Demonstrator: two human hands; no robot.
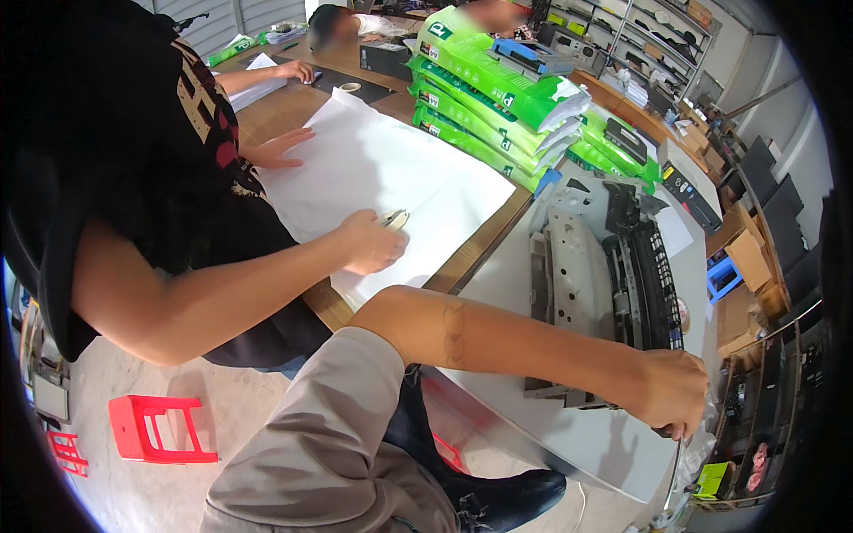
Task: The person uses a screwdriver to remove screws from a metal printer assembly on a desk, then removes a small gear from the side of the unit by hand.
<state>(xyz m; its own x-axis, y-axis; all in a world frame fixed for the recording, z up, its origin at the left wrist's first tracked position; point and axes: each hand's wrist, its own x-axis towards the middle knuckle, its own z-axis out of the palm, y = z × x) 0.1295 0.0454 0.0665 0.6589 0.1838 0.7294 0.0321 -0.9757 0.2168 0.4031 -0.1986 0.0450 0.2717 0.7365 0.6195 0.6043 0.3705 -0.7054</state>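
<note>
One machine (579, 266) rests on the pale worktop (564, 435), its metal frame bare; uncovering looks largely done, though what remains cannot be told. Beyond its near end, the person's left hand (668, 389) curls by the worktop's edge; whether its grip is clamped on anything is unclear. The right is out of view.

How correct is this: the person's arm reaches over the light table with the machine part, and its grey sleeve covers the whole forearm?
One mistake: in the head view, the grey sleeve ends near the elbow, leaving the forearm bare. The rest stands.
</note>
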